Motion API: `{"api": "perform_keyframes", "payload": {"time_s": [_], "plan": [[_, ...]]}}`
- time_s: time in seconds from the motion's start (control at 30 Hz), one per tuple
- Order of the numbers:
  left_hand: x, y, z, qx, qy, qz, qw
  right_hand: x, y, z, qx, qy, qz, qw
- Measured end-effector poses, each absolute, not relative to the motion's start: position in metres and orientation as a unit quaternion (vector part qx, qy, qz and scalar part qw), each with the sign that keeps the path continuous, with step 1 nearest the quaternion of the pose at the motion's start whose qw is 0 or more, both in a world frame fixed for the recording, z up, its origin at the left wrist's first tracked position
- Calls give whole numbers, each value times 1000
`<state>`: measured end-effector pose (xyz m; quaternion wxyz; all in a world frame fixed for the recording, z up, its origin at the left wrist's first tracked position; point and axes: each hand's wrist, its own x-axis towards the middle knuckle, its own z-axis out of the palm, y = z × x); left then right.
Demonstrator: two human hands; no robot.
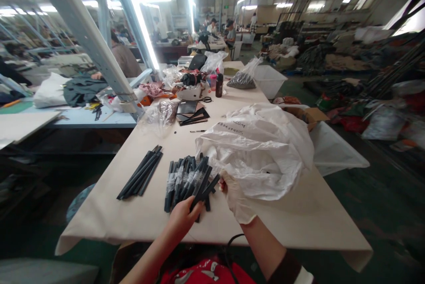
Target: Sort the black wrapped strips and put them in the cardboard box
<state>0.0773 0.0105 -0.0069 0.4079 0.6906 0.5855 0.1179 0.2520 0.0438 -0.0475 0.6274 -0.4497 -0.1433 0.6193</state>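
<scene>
My bare left hand (182, 218) is closed around the lower end of a dark flat strip (208, 190) held over the table. At the strip's upper end, the gloved fingers of my right hand (234, 195) are pinched together. Just beyond my left hand lies a pile of similar dark strips (175, 186), with clear plastic wrapped across the middle of several bundles. Further left, a loose stack of dark strips (141, 173) rests at a slant. A large white plastic bag (255, 142) with handwriting on it spreads out beyond my right hand.
The pale-covered table (139, 222) also bears a pen (198, 131), dark sheets (192, 113), scissors (206, 99), a dark bottle (219, 85) and a filled clear bag (244, 76). A slanted metal post (89, 40) stands at left. White bins (335, 147) adjoin the right edge. People sit further back.
</scene>
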Motion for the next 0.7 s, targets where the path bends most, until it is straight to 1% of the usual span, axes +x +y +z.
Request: {"api": "perform_keyframes", "payload": {"time_s": [0.1, 0.23, 0.4, 0.53, 0.63, 0.7], "plan": [[72, 2, 1, 694, 593, 136, 384, 254, 41, -39, -410, -101, 655, 627], [72, -9, 5, 701, 595, 150, 363, 250, 34, -31, -359, -90, 682, 630], [71, -20, 2, 706, 606, 129, 344, 241, 26, -34, -379, -77, 682, 621], [69, -24, 0, 701, 603, 127, 358, 227, 13, -35, -450, -200, 611, 620], [64, -24, -1, 674, 608, 138, 397, 216, 1, -36, -473, -326, 593, 564], [57, -26, 0, 651, 603, 145, 438, 213, -3, -36, -479, -372, 586, 538]]}}
